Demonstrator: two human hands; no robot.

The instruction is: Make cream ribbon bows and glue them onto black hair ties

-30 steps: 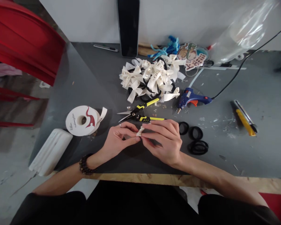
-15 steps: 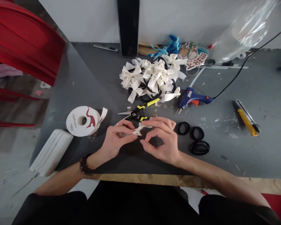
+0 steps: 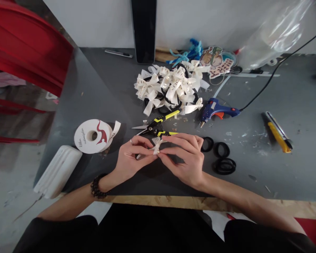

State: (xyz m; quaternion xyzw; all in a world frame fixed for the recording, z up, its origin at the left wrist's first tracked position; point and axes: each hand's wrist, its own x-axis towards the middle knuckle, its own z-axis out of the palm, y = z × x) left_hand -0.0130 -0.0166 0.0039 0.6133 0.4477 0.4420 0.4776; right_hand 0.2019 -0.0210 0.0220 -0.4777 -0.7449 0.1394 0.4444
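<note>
A small white ribbon bow [image 3: 157,144] with printed lettering is pinched between my two hands, over the front of the table. My left hand [image 3: 133,154] closes thumb and fingertips on its left side. On the other side, my right hand [image 3: 185,154] grips it with thumb and fingers. Just beyond the hands lie yellow-and-black snips [image 3: 158,126], blades pointing left. To the left stands a ribbon spool [image 3: 80,135] with a loose white end. Several black hair ties [image 3: 221,150] lie right of my right hand.
Behind the snips is a heap of white bows [image 3: 173,84] on black ties. A blue glue gun [image 3: 217,109] with a black cord lies right of it. Farther right is a yellow utility knife [image 3: 278,135]. A white box-shaped device [image 3: 59,170] sits at the left table edge.
My right thumb and fingertips have come in to pinch the bow, where they were apart from my left thumb. The bow has turned more upright between the hands.
</note>
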